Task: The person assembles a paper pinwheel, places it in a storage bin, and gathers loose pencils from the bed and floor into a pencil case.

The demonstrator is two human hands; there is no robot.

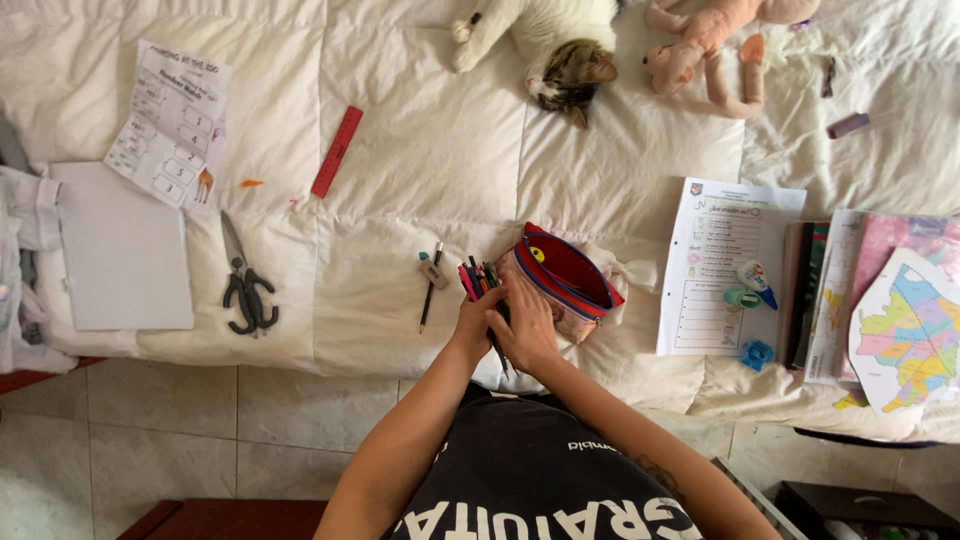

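Hands beside open red fabric pencil case [566, 272]: my left hand [473, 322] and right hand [525, 325] clasp bundled coloured pencils [480, 277], keeping them together.

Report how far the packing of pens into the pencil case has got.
Done: pencil case lies open. In hand: both hands, left hand and right hand, grip a bundle of pens at its mouth. Left out: a black pen, scissors, red ruler.

Soft, even daylight fills the scene, brightest on the white quilted bedspread [420, 150], where it nearly washes out along the far edge. Shadows are faint and short. Focus is sharp throughout; the corners bend slightly from wide-angle distortion.
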